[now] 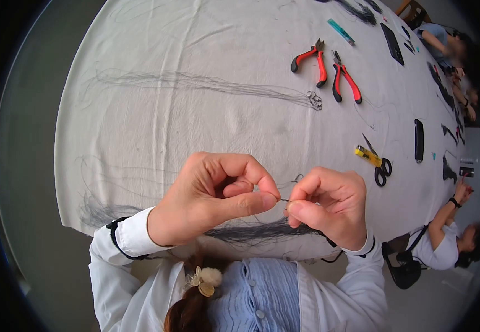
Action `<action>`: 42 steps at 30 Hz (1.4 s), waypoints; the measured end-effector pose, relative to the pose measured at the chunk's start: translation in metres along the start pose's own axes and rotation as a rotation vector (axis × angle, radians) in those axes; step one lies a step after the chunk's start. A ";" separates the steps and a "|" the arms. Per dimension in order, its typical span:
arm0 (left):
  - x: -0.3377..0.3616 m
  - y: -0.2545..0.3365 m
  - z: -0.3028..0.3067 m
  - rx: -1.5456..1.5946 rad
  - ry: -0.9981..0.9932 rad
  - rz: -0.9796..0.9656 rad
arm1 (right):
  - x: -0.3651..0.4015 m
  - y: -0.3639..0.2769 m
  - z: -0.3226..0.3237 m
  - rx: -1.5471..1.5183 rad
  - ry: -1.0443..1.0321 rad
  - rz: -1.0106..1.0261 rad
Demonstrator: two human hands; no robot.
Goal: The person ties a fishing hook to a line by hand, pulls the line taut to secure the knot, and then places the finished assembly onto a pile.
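My left hand (pixel 218 191) and my right hand (pixel 331 205) are both pinched, fingertips close together. Between them spans a short, thin dark strand (pixel 285 200), its ends at the two pinches; its detail is too small to tell. Just behind my right fingertips a small dark hook-like loop (pixel 297 178) shows on the white cloth. Below my hands, along the near table edge, lies a bundle of dark threads (pixel 245 232), partly hidden by my hands. Farther back a second bundle of thin threads (pixel 196 82) lies across the cloth, with dark hooks (pixel 314 100) at its right end.
Two red-handled pliers (pixel 322 61) (pixel 346 80), a teal tool (pixel 340 32), black scissors (pixel 381 166) and a yellow lighter (pixel 368 156) lie at right on the cloth (pixel 240 127). Phones (pixel 392 44) (pixel 418 140) lie beyond. Other people (pixel 444 238) sit along the far right edge.
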State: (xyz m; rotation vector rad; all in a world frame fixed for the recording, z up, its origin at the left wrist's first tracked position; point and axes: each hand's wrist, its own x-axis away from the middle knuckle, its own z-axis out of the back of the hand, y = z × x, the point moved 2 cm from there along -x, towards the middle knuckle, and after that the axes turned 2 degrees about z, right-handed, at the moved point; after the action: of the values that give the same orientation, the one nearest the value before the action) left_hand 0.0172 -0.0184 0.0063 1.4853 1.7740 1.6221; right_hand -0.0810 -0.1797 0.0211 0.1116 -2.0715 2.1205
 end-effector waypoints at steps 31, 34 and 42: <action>-0.002 0.001 0.001 -0.717 0.172 -0.607 | 0.000 0.000 -0.006 0.485 0.181 0.397; -0.004 0.000 0.002 -0.644 0.142 -0.585 | -0.001 0.004 -0.005 0.363 0.136 0.319; -0.003 0.005 -0.002 -0.666 0.140 -0.619 | -0.003 -0.001 -0.003 0.317 0.058 0.258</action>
State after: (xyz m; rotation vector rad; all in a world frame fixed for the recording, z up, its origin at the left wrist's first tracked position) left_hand 0.0190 -0.0230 0.0097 0.4757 1.3417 1.7312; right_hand -0.0781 -0.1772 0.0216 -0.1849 -1.7844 2.5590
